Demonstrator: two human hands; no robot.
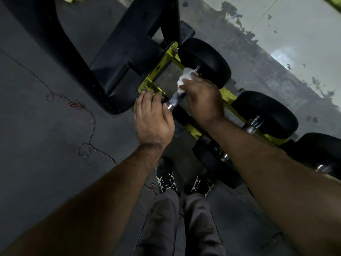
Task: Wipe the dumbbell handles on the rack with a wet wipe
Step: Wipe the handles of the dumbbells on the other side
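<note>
A dumbbell with black round heads lies on the yellow rack; its knurled metal handle runs between my hands. My right hand grips a crumpled white wet wipe wrapped round the far part of that handle, close to the far head. My left hand rests with curled fingers over the near end of the dumbbell, hiding its near head. Further right on the rack sit more dumbbells with chrome handles.
A black bench frame stands to the left of the rack on the grey floor. A thin cord snakes across the floor. My shoes stand just below the rack. A stained pale wall lies behind it.
</note>
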